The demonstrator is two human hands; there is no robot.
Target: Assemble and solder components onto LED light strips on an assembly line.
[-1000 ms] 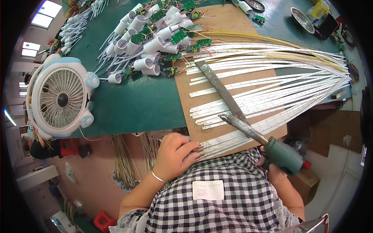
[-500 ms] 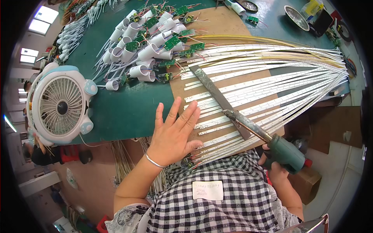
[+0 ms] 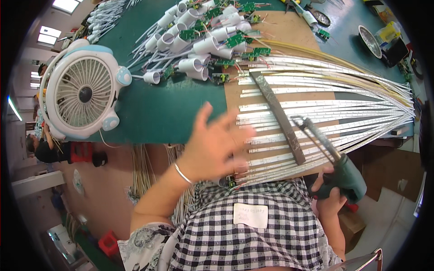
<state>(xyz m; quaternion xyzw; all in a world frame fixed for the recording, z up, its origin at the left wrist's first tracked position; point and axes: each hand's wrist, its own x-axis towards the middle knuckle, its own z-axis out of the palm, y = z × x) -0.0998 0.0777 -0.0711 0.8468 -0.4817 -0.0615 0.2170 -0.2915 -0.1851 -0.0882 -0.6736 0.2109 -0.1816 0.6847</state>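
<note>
My left hand point(image 3: 214, 147), blurred by motion, hovers at the left ends of a fan of white LED strips point(image 3: 366, 122); its fingers look spread and I see nothing held. My right hand point(image 3: 329, 198) grips the handle of a green soldering gun point(image 3: 346, 178). The gun's tip points up and left, over the strips near a flat dark metal bar point(image 3: 281, 122). That bar lies slantwise across the strips on a brown board point(image 3: 289, 27). Beyond the strip ends sit white plastic tubes point(image 3: 205, 46) and green circuit boards point(image 3: 236, 40) with thin wires.
A white and blue fan point(image 3: 83, 95) stands at the left of the green table point(image 3: 167, 110). At the far right are a metal dish point(image 3: 370, 41), a small round tin point(image 3: 321, 18) and a yellow item point(image 3: 389, 32). Bundled strips point(image 3: 142, 171) hang below the table's front edge.
My left hand has lifted from the strip ends and is moving. The soldering gun has tilted more upright, its tip off the bar's edge. The whole view has shifted slightly.
</note>
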